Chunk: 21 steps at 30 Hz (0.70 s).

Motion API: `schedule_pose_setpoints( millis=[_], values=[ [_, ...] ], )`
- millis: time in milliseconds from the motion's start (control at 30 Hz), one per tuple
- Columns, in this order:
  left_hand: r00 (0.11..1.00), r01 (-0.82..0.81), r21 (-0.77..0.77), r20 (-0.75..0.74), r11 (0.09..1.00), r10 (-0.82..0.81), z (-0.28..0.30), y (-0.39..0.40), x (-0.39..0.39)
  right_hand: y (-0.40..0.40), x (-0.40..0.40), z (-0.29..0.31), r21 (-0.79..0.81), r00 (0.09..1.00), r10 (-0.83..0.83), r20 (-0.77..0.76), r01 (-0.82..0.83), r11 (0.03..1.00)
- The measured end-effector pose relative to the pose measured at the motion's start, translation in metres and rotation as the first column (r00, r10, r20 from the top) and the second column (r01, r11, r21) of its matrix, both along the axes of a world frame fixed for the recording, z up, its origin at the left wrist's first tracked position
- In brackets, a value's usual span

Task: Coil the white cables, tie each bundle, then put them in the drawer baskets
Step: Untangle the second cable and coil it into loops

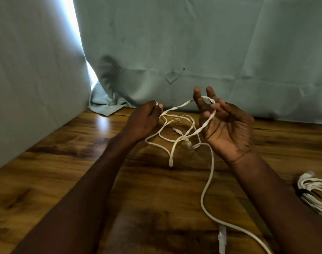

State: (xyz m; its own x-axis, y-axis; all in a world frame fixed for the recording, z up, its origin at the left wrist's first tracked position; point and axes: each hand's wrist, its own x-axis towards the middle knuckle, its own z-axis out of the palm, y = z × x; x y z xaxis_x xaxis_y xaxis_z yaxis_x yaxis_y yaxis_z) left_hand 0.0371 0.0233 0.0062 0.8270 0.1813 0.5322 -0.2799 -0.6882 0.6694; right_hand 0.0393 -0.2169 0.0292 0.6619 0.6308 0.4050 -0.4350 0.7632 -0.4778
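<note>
At frame centre, over a glossy wooden worktop hemmed by pale curtains, left hand pinched a white cable looped round the right hand, whose fingers were spread.

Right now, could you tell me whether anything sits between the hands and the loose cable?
Nothing does: the left hand already pinches the loose cable, which also loops over the right hand.

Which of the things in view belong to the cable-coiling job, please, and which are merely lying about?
Part of the job:
- loose white cable, looped over the right hand and pinched by the left hand
- coiled bundle with a dark tie, at the right edge
- white connector near the front edge

Just lying about:
- pale cloth backdrop
- wooden table
</note>
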Motion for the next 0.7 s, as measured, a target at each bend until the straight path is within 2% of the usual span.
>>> schedule_pose_setpoints(
  millis=[100, 167, 267, 367, 433, 500, 567, 633, 700],
  values=[
    [0.974, -0.223, 0.066, 0.064, 0.972, 0.219, -0.003, 0.007, 0.003, 0.007, -0.007, 0.002, -0.172, 0.986, -0.081, 0.147, 0.106, 0.979],
    [0.944, -0.326, 0.069, 0.07, 0.943, 0.321, -0.007, 0.014, 0.005, 0.008, -0.01, 0.005, -0.207, 0.98, -0.116, 0.159, 0.148, 0.967],
    [0.959, -0.282, -0.003, 0.038, 0.959, 0.282, -0.012, 0.023, 0.005, 0.001, -0.002, 0.008, -0.185, 0.993, -0.116, 0.034, 0.121, 0.975],
    [0.975, -0.22, 0.0, 0.036, 0.976, 0.22, -0.016, 0.023, 0.008, -0.007, 0.005, 0.008, -0.189, 0.994, -0.092, -0.051, 0.08, 0.979],
    [0.984, -0.176, -0.017, 0.024, 0.984, 0.176, -0.017, 0.017, 0.012, -0.002, 0.004, 0.005, -0.211, 0.976, -0.181, -0.124, 0.152, 0.965],
    [0.99, -0.14, -0.073, 0.009, 0.987, 0.141, -0.017, 0.003, 0.011, 0.008, 0.002, 0.003, -0.301, 0.928, -0.359, -0.1, 0.315, 0.9],
    [0.987, -0.154, -0.076, 0.029, 0.985, 0.156, -0.019, -0.018, 0.009, 0.017, -0.003, -0.001, -0.395, 0.862, -0.506, 0.031, 0.475, 0.786],
    [0.972, -0.217, -0.012, 0.091, 0.976, 0.217, -0.024, -0.046, 0.007, 0.021, -0.007, -0.005, -0.438, 0.818, -0.557, 0.143, 0.557, 0.706],
    [0.962, -0.258, 0.106, 0.115, 0.96, 0.246, -0.031, -0.066, 0.005, 0.022, -0.009, -0.005, -0.45, 0.804, -0.572, 0.162, 0.576, 0.682]
  ],
)
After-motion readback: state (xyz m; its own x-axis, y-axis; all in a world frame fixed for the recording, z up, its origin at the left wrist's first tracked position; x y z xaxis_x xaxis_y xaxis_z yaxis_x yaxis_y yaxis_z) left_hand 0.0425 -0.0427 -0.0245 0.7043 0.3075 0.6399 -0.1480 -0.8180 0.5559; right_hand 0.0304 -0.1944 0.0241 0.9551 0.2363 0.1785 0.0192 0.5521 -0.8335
